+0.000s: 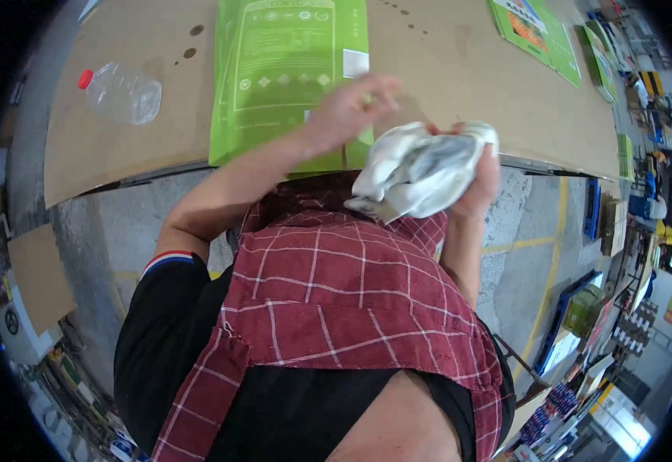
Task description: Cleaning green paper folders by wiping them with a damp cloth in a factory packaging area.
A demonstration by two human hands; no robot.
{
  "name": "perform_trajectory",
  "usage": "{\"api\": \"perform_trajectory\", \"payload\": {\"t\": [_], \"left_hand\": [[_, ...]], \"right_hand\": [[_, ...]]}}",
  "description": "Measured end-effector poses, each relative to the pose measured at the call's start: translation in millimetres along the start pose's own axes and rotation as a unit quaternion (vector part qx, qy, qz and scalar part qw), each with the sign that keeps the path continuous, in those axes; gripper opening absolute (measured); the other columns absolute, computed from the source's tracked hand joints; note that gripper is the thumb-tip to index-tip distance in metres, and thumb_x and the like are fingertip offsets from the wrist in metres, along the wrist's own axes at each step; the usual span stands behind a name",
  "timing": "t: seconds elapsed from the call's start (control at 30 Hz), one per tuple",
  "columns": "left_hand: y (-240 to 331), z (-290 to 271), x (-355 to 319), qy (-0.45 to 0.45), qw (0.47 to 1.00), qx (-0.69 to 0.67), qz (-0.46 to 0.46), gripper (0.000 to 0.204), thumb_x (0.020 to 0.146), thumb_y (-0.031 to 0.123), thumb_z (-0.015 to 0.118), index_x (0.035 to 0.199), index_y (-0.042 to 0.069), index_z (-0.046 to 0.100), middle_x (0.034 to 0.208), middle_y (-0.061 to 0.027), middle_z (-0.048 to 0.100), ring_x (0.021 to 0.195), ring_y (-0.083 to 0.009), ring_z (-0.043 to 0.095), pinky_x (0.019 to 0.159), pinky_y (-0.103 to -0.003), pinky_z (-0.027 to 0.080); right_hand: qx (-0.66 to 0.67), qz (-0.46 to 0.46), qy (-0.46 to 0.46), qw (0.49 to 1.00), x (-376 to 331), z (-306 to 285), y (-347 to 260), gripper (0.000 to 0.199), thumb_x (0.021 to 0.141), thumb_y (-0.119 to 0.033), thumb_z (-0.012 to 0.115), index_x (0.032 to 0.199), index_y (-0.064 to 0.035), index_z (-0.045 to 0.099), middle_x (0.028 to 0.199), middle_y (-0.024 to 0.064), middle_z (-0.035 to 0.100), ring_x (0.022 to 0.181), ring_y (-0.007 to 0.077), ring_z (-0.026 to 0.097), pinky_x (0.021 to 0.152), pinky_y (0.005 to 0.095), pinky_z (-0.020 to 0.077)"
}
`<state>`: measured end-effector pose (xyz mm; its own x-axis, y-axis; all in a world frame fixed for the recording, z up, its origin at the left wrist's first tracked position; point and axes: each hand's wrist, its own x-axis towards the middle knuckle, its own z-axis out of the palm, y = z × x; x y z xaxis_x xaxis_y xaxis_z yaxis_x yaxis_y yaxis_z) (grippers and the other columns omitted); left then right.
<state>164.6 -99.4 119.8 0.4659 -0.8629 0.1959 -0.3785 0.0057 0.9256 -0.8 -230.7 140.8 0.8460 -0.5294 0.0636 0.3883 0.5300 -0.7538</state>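
My right hand [484,181] is closed round a crumpled white cloth [417,173] with a greyish patch, held in front of my apron near the table's front edge. My left hand [355,106] hovers over the right side of a flat green printed bag [286,115], a little apart from the cloth. Motion smears its fingers, and I cannot make out anything in them. The bag lies on the cardboard-covered table [459,69] and reaches to its front edge; another green bag seems to lie under it.
A clear plastic bottle with a red cap [124,94] lies on its side at the table's left. More green printed packages [540,35] are at the far right. Dark spots mark the cardboard. Below, a grey floor [521,208] carries yellow lines; blue-edged racks [563,319] stand to the right.
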Motion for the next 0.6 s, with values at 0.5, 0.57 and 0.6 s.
{"api": "perform_trajectory", "payload": {"t": [0.5,0.57,0.6], "left_hand": [[-125.9,-72.8,-26.1,0.05,0.802,0.595,-0.013,0.048,0.086,0.047,0.032,0.129,0.026,0.031,0.132,-0.0046,0.033,0.123,-0.0234,0.029,0.097,-0.055,0.017],[-123.7,-74.0,-26.3,0.051,0.811,0.583,-0.013,0.047,0.086,0.047,0.033,0.128,0.025,0.033,0.131,-0.0054,0.035,0.122,-0.024,0.03,0.096,-0.055,0.018],[-122.2,-74.8,-26.2,0.054,0.814,0.578,-0.008,0.047,0.086,0.047,0.033,0.127,0.024,0.035,0.129,-0.0061,0.037,0.122,-0.0246,0.031,0.096,-0.056,0.019]], "right_hand": [[-0.834,-0.054,-0.325,0.442,36.3,32.9,99.4,0.018,0.079,-0.024,0.054,0.077,-0.0064,0.052,0.084,0.0119,0.052,0.062,0.0215,0.059,0.054,0.0325,0.0497],[-0.837,-0.002,-0.336,0.432,48.2,35.6,111.8,0.023,0.081,-0.029,0.049,0.076,-0.0073,0.052,0.075,0.0121,0.053,0.059,0.0223,0.059,0.05,0.0359,0.049],[-0.846,-0.026,-0.323,0.424,61.5,32.9,118.1,0.025,0.082,-0.031,0.048,0.076,-0.0073,0.053,0.075,0.0129,0.055,0.057,0.024,0.059,0.049,0.0373,0.0486]]}}
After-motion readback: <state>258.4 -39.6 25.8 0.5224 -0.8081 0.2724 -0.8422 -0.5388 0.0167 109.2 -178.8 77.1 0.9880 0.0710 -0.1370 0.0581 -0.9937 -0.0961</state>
